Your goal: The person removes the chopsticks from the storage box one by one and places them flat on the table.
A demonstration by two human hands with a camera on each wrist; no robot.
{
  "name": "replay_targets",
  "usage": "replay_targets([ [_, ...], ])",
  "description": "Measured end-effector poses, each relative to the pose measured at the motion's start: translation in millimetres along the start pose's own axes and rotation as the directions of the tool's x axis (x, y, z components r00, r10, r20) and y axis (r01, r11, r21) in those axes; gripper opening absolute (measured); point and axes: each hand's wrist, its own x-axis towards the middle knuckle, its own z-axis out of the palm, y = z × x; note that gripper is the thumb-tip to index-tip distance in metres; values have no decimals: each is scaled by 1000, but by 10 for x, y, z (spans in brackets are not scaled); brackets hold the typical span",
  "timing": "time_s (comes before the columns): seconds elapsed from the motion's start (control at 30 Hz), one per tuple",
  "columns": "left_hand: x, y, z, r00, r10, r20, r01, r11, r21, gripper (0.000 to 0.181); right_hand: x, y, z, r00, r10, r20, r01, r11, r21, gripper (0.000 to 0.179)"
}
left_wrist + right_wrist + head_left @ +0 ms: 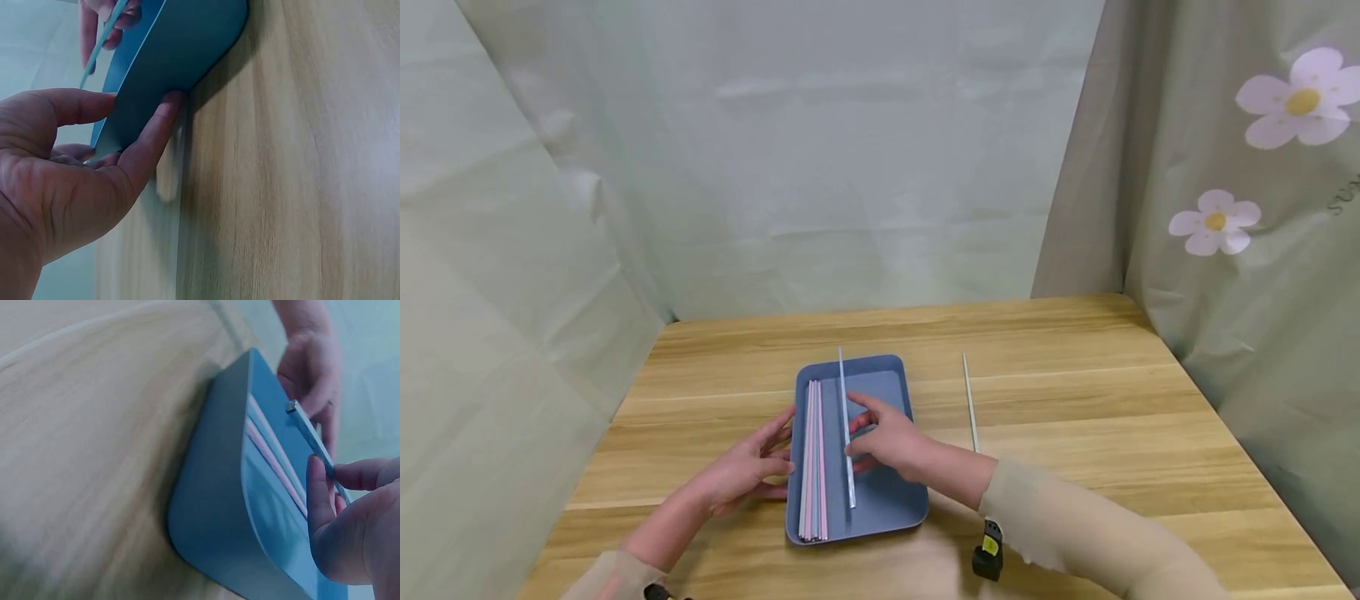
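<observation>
Over the blue-grey tray [883,517], my right hand [887,439] pinches a pale, silvery chopstick [844,400] between thumb and fingers. In the right wrist view its square end [291,407] points up, above the tray wall. Inside the tray, along the left side, lies a bundle of several pink and pale chopsticks [812,467], all lengthwise. My left hand [741,471] rests against the tray's left outer wall. The left wrist view shows its thumb [87,107] at the rim and another finger [159,122] low on the wall by the tabletop.
Another pale chopstick [970,404] lies on the wooden table [1075,400] right of the tray, its near end hidden by my right forearm. Light curtains [865,167] hang behind and on both sides of the table, the right one with flower prints [1216,222].
</observation>
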Motion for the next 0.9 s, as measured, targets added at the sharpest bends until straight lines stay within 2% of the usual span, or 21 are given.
replay_targets([
  [0.43,-1,-18,20,1000,15,-14,-15,1000,9,93,-126,-150,-454,996,-85,-5,85,996,33,90],
  [0.9,-9,-39,-26,1000,24,-14,-24,1000,20,91,-321,-211,-1075,986,-86,-141,87,996,5,84],
])
